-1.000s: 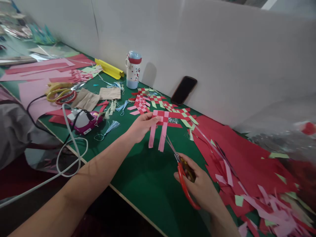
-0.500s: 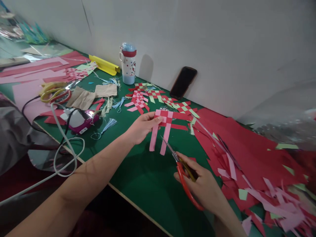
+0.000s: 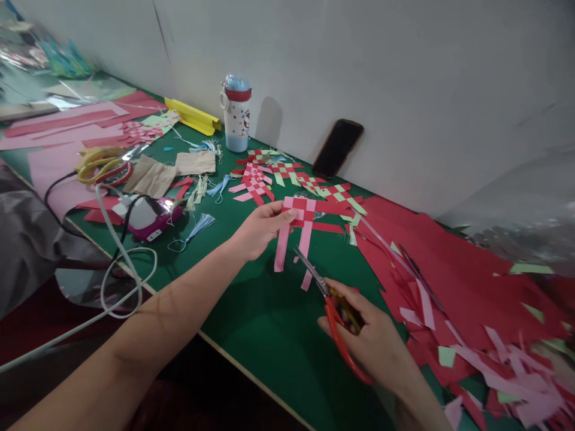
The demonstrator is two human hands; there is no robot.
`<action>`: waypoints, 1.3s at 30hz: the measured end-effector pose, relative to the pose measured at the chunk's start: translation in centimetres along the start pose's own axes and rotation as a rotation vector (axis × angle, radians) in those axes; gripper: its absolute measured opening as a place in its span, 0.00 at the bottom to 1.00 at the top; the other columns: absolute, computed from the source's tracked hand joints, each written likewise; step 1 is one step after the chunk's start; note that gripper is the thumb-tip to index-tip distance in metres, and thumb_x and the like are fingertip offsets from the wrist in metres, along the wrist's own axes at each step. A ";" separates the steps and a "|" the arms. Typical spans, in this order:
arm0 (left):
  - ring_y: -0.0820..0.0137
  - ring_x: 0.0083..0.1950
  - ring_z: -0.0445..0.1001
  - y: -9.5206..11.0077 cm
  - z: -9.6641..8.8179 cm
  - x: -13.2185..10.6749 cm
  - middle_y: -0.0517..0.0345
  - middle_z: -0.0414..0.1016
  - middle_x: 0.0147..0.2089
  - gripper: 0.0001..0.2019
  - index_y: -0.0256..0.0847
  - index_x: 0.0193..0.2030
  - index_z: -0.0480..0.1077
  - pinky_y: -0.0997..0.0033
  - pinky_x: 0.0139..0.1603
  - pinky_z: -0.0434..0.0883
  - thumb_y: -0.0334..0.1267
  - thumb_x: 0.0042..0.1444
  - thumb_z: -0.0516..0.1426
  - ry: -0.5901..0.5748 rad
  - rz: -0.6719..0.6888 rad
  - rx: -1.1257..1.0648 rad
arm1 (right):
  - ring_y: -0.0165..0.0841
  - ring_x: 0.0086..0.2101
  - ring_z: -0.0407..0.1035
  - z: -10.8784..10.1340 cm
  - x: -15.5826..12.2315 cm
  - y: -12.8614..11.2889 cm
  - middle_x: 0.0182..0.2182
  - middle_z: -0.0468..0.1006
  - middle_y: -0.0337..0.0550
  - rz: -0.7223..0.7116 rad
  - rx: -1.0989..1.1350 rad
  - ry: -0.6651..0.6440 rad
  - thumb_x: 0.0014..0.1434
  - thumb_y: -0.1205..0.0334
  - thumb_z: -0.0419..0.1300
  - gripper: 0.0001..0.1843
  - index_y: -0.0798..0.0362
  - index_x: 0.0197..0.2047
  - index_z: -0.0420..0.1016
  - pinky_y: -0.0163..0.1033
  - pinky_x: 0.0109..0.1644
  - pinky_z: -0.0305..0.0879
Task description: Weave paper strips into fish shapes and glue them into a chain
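Note:
My left hand pinches the left edge of a woven paper piece, a small red and pink checkered square. Two pink strips hang down from it and two red strips point right. In my right hand are scissors with red and yellow handles, their blades together across the right-hand pink strip. A pink strip end shows just below the blades, apart from the strip above. The left-hand pink strip hangs longer, past the scissor tips.
Several finished woven pieces lie behind my hands, with tassels to the left. A bottle and a phone stand by the wall. Red sheets and paper scraps cover the right side; a white cable loops at left.
The scissor blades have closed through the right-hand pink strip, and its lower end has come away. The left hand still holds the woven piece in about the same place.

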State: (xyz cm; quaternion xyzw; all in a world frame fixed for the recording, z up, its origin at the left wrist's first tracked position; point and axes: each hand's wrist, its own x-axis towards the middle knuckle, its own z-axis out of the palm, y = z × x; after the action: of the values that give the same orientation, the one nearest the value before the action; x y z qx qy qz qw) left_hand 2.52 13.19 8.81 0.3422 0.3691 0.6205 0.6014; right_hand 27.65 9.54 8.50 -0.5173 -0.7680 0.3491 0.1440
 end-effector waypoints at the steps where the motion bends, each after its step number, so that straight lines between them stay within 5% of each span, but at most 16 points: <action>1: 0.74 0.36 0.73 0.1 0.1 0.0 0.59 0.76 0.34 0.05 0.38 0.36 0.75 0.69 0.46 0.70 0.37 0.55 0.62 0.007 -0.003 -0.005 | 0.38 0.38 0.75 0.0 0.0 -0.1 0.44 0.80 0.42 -0.012 -0.015 0.003 0.49 0.49 0.65 0.30 0.43 0.56 0.72 0.42 0.41 0.73; 9: 0.75 0.36 0.74 -0.8 1.0 -0.4 0.59 0.77 0.36 0.05 0.39 0.39 0.76 0.70 0.47 0.70 0.36 0.57 0.60 -0.068 0.019 -0.065 | 0.43 0.47 0.73 1.0 0.0 0.7 0.52 0.76 0.45 -0.051 -0.035 -0.028 0.51 0.48 0.65 0.32 0.42 0.59 0.68 0.51 0.52 0.70; 22: 0.68 0.43 0.77 -1.4 2.0 -0.7 0.55 0.79 0.40 0.08 0.38 0.42 0.75 0.63 0.52 0.70 0.37 0.58 0.61 -0.134 0.033 -0.091 | 0.36 0.33 0.75 1.1 0.1 0.6 0.42 0.81 0.41 -0.002 -0.037 -0.035 0.50 0.49 0.66 0.32 0.42 0.59 0.71 0.41 0.39 0.74; 28: 0.69 0.44 0.77 -1.6 1.8 -0.7 0.55 0.79 0.41 0.08 0.38 0.43 0.76 0.64 0.53 0.69 0.38 0.58 0.60 -0.147 0.060 -0.053 | 0.36 0.36 0.76 0.8 0.2 0.1 0.40 0.82 0.39 -0.027 -0.069 -0.020 0.50 0.52 0.66 0.30 0.44 0.57 0.73 0.37 0.40 0.73; 39: 0.71 0.39 0.76 -1.2 1.0 -0.1 0.55 0.79 0.37 0.04 0.38 0.37 0.76 0.66 0.49 0.71 0.35 0.57 0.61 0.005 0.032 -0.092 | 0.38 0.40 0.77 0.6 0.2 0.9 0.45 0.81 0.41 -0.139 -0.283 0.032 0.53 0.53 0.63 0.27 0.45 0.57 0.72 0.40 0.42 0.74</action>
State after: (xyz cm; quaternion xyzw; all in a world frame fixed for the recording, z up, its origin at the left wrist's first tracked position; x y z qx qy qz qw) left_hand 3.98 13.19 8.23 0.3186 0.3361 0.6472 0.6055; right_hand 27.85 9.67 7.46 -0.4835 -0.8411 0.2184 0.1056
